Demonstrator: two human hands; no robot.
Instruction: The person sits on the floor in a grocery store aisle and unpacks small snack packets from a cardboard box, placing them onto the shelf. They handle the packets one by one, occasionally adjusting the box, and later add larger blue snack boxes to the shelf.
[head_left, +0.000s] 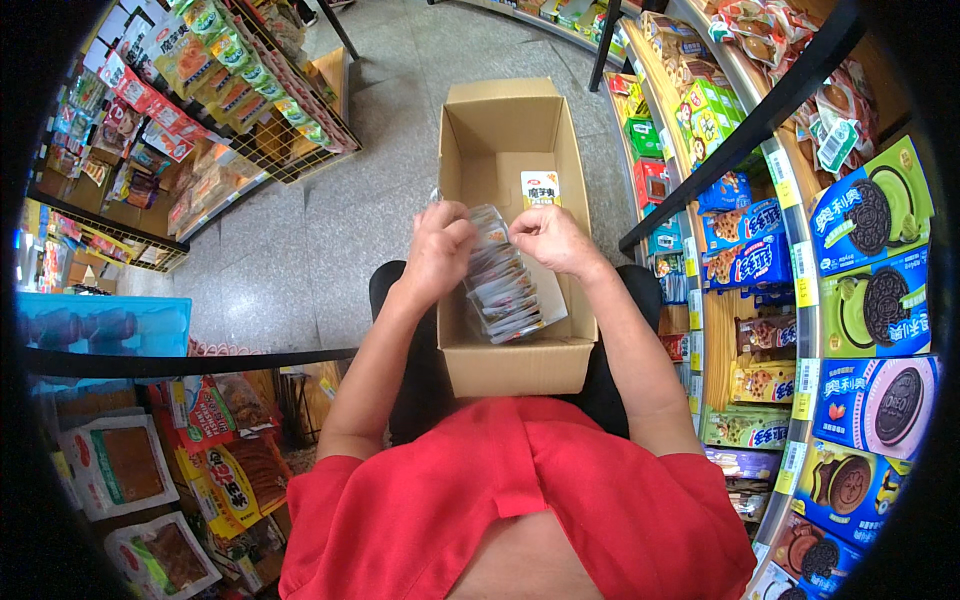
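An open cardboard box (517, 371) stands upright before me, between my knees. Inside it lies a clear plastic pack of several small snack sachets (504, 289), overlapping in a slanting row. My left hand (444, 244) is at the pack's upper left edge with its fingers curled; the fingertips seem to pinch the clear plastic, though they are partly hidden. At the pack's upper right, my right hand (551, 236) has thumb and forefinger pressed together; whether film is between them is not clear. Just beyond this hand, a white and yellow printed snack packet (541, 187) lies in the box.
Shelves with boxed cookies (874, 405) and bagged snacks curve along the right, behind a black rail (739, 135). At upper left stands a wire rack (300, 166) hung with snack packets. Packaged foods (124, 465) fill the lower left, near a blue translucent bin (105, 322).
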